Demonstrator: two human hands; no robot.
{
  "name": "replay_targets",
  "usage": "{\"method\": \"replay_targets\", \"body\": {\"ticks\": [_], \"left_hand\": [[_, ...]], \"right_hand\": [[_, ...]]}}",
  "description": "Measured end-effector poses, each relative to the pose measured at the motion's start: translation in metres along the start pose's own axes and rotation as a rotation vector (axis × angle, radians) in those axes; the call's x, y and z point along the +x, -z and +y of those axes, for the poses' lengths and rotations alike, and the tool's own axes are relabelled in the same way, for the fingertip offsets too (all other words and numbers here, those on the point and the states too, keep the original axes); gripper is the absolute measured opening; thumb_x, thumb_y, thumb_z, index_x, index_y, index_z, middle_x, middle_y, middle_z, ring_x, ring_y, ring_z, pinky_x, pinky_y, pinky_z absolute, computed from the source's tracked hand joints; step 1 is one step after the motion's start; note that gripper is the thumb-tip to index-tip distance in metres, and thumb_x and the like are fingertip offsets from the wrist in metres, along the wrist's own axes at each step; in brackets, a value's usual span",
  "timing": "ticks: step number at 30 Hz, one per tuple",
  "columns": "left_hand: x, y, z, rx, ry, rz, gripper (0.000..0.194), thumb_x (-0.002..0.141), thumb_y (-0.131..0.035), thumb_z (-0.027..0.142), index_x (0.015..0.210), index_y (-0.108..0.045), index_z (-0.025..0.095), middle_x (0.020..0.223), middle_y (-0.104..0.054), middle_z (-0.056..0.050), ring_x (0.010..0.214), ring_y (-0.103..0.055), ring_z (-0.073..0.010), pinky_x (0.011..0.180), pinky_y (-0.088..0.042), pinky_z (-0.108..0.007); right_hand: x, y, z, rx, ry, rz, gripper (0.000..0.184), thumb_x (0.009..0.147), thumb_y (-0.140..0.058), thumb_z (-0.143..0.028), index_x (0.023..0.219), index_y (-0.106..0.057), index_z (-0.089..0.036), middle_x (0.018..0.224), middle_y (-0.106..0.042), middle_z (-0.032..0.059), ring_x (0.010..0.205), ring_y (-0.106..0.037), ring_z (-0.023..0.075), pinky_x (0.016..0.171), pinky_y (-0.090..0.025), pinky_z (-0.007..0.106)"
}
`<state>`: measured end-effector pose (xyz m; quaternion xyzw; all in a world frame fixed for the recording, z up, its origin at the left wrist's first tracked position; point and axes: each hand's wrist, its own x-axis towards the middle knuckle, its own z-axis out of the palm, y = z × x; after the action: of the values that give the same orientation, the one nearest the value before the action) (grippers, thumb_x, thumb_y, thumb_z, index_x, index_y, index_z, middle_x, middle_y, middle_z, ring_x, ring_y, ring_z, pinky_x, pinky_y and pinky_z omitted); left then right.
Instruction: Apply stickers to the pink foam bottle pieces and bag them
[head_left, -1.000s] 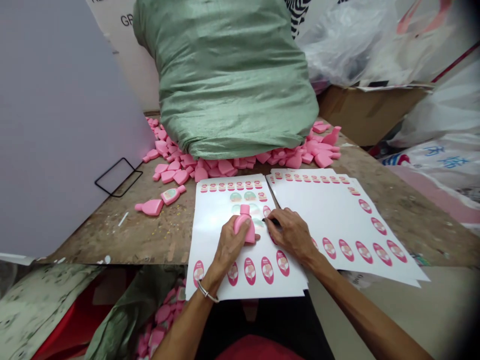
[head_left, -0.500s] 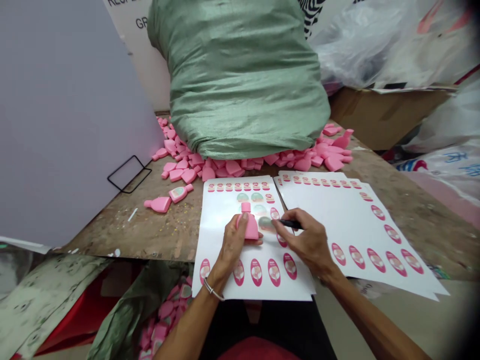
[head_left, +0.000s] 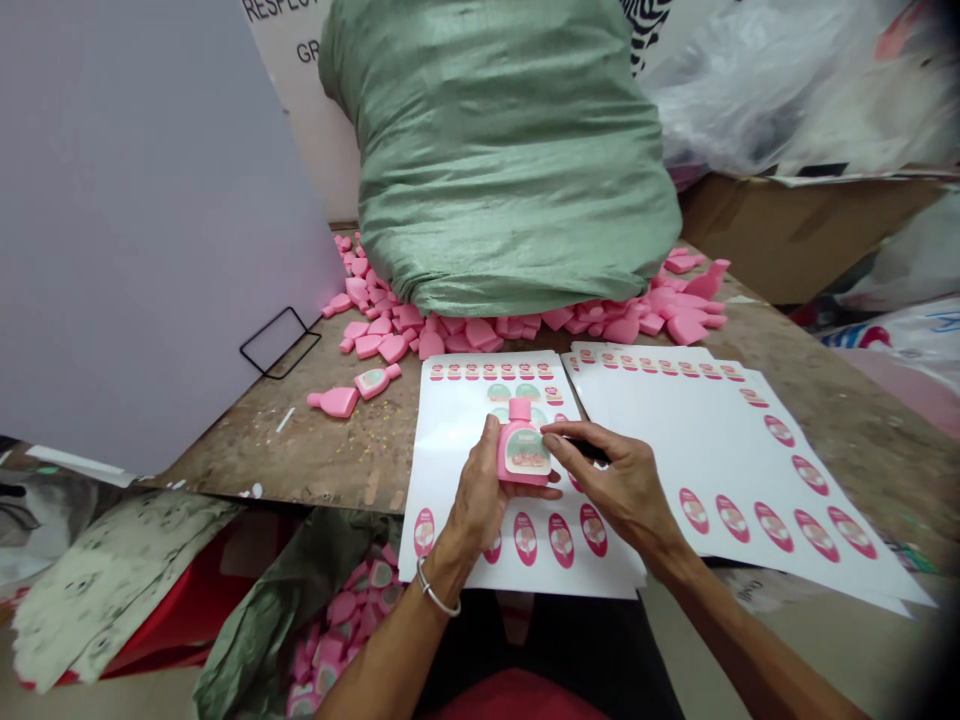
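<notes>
My left hand [head_left: 480, 495] grips a small pink bottle-shaped piece [head_left: 520, 455] that carries a green and white sticker on its face. My right hand [head_left: 626, 485] rests beside it, index finger pressing the sticker's right edge, with a thin dark tool tucked in its fingers. Both hands hover over a white sticker sheet [head_left: 457, 450] with pink oval stickers along its lower edge. A second stack of sticker sheets [head_left: 675, 420] lies to the right.
A large green woven sack [head_left: 510, 160] stands at the table's back, with several loose pink pieces [head_left: 450, 330] around its base. Two pieces [head_left: 352, 392] lie apart at the left. A white board [head_left: 135, 220] leans at left. A bag of pink pieces [head_left: 337, 640] sits below.
A sticker moved from the sheet onto the pink piece, which my left hand lifted slightly. My right hand shifted from the sheet to the piece's face.
</notes>
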<state>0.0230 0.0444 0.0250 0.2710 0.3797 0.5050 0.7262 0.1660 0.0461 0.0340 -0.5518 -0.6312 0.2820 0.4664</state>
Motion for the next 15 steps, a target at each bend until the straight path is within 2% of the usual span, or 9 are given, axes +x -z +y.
{"method": "replay_targets", "body": {"ticks": [8, 11, 13, 15], "left_hand": [[-0.0026, -0.002, 0.0043, -0.006, -0.002, -0.016, 0.055, 0.089, -0.043, 0.056, 0.106, -0.063, 0.008, 0.092, -0.069, -0.013, 0.082, -0.068, -0.0227, 0.07, -0.059, -0.036], [-0.0037, 0.0, 0.0064, 0.025, -0.019, -0.093, 0.043, 0.084, -0.057, 0.048, 0.106, -0.061, 0.01, 0.094, -0.067, -0.011, 0.083, -0.068, -0.0221, 0.072, -0.059, -0.036], [-0.0045, 0.0023, 0.0068, 0.057, -0.034, -0.141, 0.037, 0.078, -0.068, 0.036, 0.106, -0.06, 0.013, 0.095, -0.065, -0.008, 0.084, -0.067, -0.021, 0.074, -0.059, -0.035], [-0.0055, 0.0036, 0.0063, 0.073, -0.043, -0.151, 0.036, 0.075, -0.071, 0.029, 0.105, -0.058, 0.014, 0.093, -0.063, -0.006, 0.084, -0.066, -0.0195, 0.076, -0.058, -0.035]], "right_hand": [[0.001, -0.0056, 0.0006, -0.032, 0.046, 0.016, 0.021, 0.08, -0.064, -0.041, 0.085, -0.072, -0.021, 0.085, -0.072, 0.0037, 0.076, -0.066, 0.0191, 0.068, -0.054, 0.031], [0.0016, -0.0038, 0.0043, -0.085, 0.078, 0.013, 0.022, 0.082, -0.061, -0.041, 0.089, -0.07, -0.022, 0.087, -0.072, 0.0046, 0.078, -0.066, 0.0192, 0.068, -0.054, 0.032], [0.0025, -0.0007, 0.006, -0.207, 0.127, 0.035, 0.024, 0.083, -0.061, -0.042, 0.092, -0.069, -0.022, 0.089, -0.071, 0.0058, 0.08, -0.065, 0.0207, 0.072, -0.053, 0.035], [0.004, 0.002, 0.0058, -0.37, 0.164, 0.096, 0.031, 0.079, -0.064, -0.046, 0.097, -0.068, -0.021, 0.093, -0.071, 0.0081, 0.084, -0.065, 0.0245, 0.078, -0.052, 0.04]]}}
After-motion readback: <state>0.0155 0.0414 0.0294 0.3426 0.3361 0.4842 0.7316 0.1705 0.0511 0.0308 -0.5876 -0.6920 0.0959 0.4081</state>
